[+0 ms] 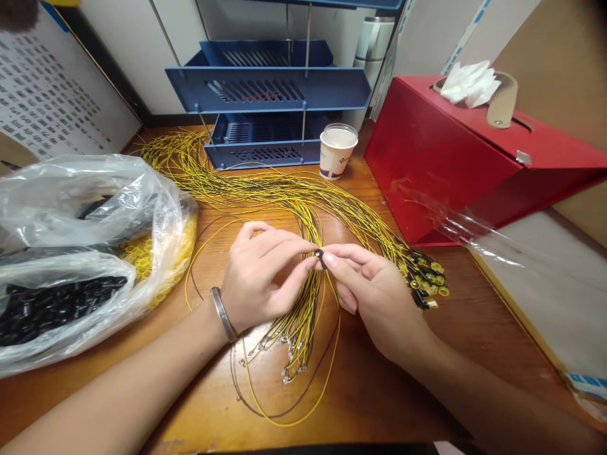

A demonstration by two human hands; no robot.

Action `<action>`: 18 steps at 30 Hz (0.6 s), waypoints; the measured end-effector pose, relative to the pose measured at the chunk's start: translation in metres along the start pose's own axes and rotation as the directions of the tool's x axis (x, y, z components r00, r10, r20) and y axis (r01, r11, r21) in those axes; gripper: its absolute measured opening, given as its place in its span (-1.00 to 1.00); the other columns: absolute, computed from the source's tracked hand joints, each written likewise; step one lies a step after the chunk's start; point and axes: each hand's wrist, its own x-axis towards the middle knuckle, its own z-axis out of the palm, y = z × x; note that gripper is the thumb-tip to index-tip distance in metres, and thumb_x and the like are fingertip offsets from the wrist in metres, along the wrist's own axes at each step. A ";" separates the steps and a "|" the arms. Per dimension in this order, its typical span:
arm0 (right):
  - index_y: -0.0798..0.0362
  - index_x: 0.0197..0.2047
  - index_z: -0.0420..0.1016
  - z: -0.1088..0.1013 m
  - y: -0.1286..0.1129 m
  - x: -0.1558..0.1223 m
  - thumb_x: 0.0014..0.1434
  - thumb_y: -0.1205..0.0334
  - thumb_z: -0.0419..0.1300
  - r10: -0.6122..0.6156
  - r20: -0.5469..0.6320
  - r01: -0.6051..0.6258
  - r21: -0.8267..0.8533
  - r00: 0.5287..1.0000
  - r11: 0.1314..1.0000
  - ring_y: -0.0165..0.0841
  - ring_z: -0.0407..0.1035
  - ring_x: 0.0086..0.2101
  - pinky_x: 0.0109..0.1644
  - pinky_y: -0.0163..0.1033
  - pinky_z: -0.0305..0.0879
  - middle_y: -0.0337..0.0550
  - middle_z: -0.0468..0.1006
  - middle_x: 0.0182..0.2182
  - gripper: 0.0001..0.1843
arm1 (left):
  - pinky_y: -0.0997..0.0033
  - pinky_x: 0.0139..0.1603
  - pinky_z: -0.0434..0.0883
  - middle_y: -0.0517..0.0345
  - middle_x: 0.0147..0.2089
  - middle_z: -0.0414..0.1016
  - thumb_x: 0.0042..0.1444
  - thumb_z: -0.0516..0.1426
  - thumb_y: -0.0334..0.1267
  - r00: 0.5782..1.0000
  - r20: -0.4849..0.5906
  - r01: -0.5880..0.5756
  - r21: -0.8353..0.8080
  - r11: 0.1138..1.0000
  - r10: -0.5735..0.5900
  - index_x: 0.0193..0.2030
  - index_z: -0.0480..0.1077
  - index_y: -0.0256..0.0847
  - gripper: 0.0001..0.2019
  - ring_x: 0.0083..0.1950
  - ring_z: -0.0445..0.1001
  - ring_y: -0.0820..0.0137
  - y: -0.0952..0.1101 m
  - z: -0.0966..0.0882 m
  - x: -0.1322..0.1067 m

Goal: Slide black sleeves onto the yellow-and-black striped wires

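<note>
My left hand (265,272), with a metal bracelet on its wrist, pinches a small black ring-shaped part (319,258) between thumb and index finger. From the other side my right hand (374,294) grips the same part with thumb and fingertips. A thin yellow and black wire loops down beneath my hands. Under them lies a bundle of yellow and black wires (303,309), whose near ends carry small clear tips (294,363). A longer wire bundle (265,186) curves behind, ending at the right in black and yellow fittings (427,278). My fingers partly hide the black part.
At the left, clear plastic bags (85,174) hold small black parts (61,306) and yellow rings (164,272). Behind stand a blue tray rack (270,88), a paper cup (336,151) and a pale flask (374,41). A red box (441,151) with tissues stands right.
</note>
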 end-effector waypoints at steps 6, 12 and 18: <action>0.12 -0.24 0.52 0.000 0.000 0.000 0.11 0.15 0.30 0.013 0.022 -0.013 0.028 1.000 1.000 -0.59 -0.02 -0.68 -0.62 -0.40 -0.09 -0.45 0.20 -0.75 -0.78 | 0.27 -0.09 0.33 0.20 -0.32 0.62 0.08 0.24 -0.41 1.000 -0.005 -0.015 0.005 1.000 0.015 -0.20 0.45 -0.19 -0.86 -0.30 0.55 0.44 0.001 -0.001 0.000; 0.09 -0.18 0.55 -0.002 0.001 -0.001 0.07 0.16 0.33 -0.012 0.026 0.013 -0.026 1.000 1.000 -0.56 0.00 -0.67 -0.61 -0.36 -0.07 -0.43 0.22 -0.72 -0.75 | 0.28 -0.09 0.34 0.20 -0.33 0.63 0.11 0.23 -0.38 1.000 -0.005 -0.025 0.018 1.000 0.026 -0.20 0.45 -0.17 -0.88 -0.32 0.55 0.44 0.001 -0.001 0.002; 0.08 -0.18 0.56 -0.002 0.000 0.000 0.08 0.14 0.31 -0.025 0.024 0.026 -0.053 0.999 0.998 -0.56 0.01 -0.66 -0.61 -0.34 -0.04 -0.34 0.39 -0.62 -0.75 | 0.27 -0.09 0.34 0.19 -0.30 0.63 0.10 0.22 -0.39 1.000 -0.002 -0.025 -0.005 1.000 0.025 -0.19 0.46 -0.16 -0.87 -0.32 0.55 0.44 0.001 -0.002 0.001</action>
